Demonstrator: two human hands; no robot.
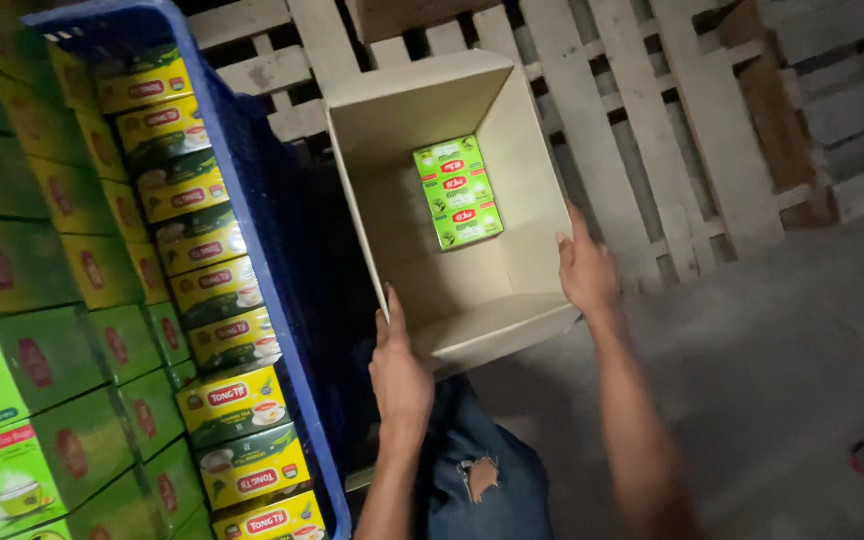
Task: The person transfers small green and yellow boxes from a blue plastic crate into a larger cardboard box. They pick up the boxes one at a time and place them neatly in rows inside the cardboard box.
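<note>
the left hand (399, 375) rests on the near left wall of an open beige cardboard carton (422, 100), with the fingers laid flat along the edge and pointing up toward the far side; the hand presses against the wall, but i cannot tell if it truly grips it. the right hand (585, 268) is on the near right wall of the same carton, the fingers over the rim and the thumb on the outside, so it grasps this wall. the carton stands open between both hands, a little tilted, with one near flap (497, 330) folded outward and down. inside, on the bottom toward the far right part, lies a short row of small green tea packets (457, 192) with red marks – three faces are visible, they touch one another, and the rest of the bottom shows bare cardboard. the carton rests on or just in front of a pale wooden pallet (652, 120) with slats. at the left of the carton, very near to it, is a blue plastic crate (297, 330), and in it stands a long row of yellow and green tea boxes (232, 400), packed tight one after another. further left there is a stack of larger green boxes (42, 370). below the hands a knee in torn blue jeans (477, 475) is seen – the floor (782, 370) at the right is grey and dusty.
</note>
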